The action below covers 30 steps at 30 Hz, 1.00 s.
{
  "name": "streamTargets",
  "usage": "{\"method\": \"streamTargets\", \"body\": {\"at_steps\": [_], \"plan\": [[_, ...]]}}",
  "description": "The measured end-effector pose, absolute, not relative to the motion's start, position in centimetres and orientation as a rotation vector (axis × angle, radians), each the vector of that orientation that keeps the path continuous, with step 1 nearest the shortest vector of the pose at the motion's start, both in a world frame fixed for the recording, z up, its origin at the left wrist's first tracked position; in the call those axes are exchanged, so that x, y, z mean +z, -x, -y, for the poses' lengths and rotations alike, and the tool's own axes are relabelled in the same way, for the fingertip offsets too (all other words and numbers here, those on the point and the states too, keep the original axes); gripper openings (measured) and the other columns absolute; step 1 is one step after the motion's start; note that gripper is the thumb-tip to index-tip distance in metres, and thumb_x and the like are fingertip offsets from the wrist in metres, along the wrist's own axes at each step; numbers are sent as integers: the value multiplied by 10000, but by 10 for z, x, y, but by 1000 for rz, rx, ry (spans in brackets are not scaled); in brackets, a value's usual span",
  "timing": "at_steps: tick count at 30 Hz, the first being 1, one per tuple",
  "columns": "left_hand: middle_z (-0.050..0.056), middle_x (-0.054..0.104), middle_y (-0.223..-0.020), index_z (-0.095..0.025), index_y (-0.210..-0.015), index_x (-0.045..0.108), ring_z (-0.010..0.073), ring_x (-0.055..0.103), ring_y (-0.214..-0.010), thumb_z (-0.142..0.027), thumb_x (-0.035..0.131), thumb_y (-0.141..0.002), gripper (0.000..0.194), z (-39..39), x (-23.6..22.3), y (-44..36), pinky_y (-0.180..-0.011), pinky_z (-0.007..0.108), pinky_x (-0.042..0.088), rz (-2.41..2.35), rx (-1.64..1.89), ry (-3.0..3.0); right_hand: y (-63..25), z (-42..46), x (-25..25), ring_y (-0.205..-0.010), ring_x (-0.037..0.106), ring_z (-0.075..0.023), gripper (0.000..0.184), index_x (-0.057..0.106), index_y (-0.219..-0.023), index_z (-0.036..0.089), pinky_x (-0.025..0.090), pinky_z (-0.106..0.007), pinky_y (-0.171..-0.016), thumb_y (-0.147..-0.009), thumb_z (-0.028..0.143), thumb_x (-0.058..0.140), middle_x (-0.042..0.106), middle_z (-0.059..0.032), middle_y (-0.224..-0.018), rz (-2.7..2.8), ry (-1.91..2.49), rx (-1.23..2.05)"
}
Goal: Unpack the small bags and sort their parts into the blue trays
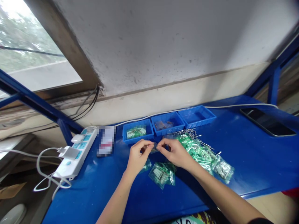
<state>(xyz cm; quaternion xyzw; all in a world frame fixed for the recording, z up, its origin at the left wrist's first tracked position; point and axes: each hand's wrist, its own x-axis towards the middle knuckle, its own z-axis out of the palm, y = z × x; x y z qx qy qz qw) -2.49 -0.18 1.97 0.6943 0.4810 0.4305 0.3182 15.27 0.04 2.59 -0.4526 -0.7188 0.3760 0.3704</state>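
My left hand (139,154) and my right hand (174,151) meet over the middle of the blue table, thumbs and forefingers pinched. Between them is a small clear plastic bag (154,148), gripped from both sides; its contents are too small to make out. Just below lie green-tinted plastic packets (163,174) with metal pins inside, and another packet (147,165) shows partly behind my left hand. Right of my right hand spreads a heap of green packets (198,152), with loose metal pins (189,133) along its far edge.
Three blue bins stand by the wall: the left bin (137,140) holds green packets, the middle bin (168,130) clear bags, beside the right bin (198,116). A power strip (77,155) with cables and a pixelated item (106,141) lie left, a phone (267,121) far right.
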Motion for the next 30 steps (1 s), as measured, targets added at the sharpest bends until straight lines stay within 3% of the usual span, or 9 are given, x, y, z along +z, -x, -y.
{"method": "streamTargets", "body": {"at_steps": [7, 12, 16, 20, 24, 30], "plan": [[30, 621, -768, -165, -873, 656, 122, 542, -639, -385, 545, -842, 249, 1, 19, 25, -606, 224, 429, -1339, 1061, -1662, -153, 0, 22, -629, 552, -125, 112, 592, -731, 187, 379, -238, -584, -829, 225, 554, 633, -1, -702, 1857, 1146, 777], [23, 543, -650, -115, -843, 645, 94, 454, -511, -569, 410, -849, 512, -1, 17, 25, -454, 193, 361, -1327, 936, -1200, -155, 2, 22, -663, 510, -144, 134, 579, -748, 180, 380, -267, -624, -861, 227, 526, 581, -17, -675, 1965, 1032, 471], [20, 545, -596, -106, -716, 613, 68, 428, -457, -547, 556, -778, 449, 0, 22, 24, -421, 177, 322, -1155, 837, -907, -155, 3, 19, -648, 498, -146, 147, 588, -779, 175, 379, -274, -610, -883, 216, 493, 591, -29, -675, 2073, 922, 337], [1, 571, -665, -126, -767, 619, 60, 474, -536, -338, 697, -721, 230, 1, 26, 23, -504, 167, 373, -1079, 1044, -927, -153, 2, 22, -735, 556, -162, 102, 605, -836, 189, 425, -289, -676, -864, 218, 511, 636, -39, -770, 1995, 979, 493], [7, 600, -737, -153, -893, 636, 86, 516, -618, -305, 677, -742, 218, 0, 26, 23, -581, 189, 408, -1131, 1161, -1028, -153, 0, 25, -687, 598, -148, 117, 598, -875, 198, 453, -266, -609, -849, 268, 508, 652, -26, -786, 1737, 1151, 922], [3, 615, -713, -156, -903, 654, 106, 508, -625, -299, 640, -770, 196, 2, 24, 23, -616, 208, 408, -1237, 1096, -1265, -152, -1, 21, -772, 625, -156, 391, 442, -1172, 203, 485, -285, -686, -792, 217, 533, 644, -12, -804, 1514, 1003, 1245]]}}
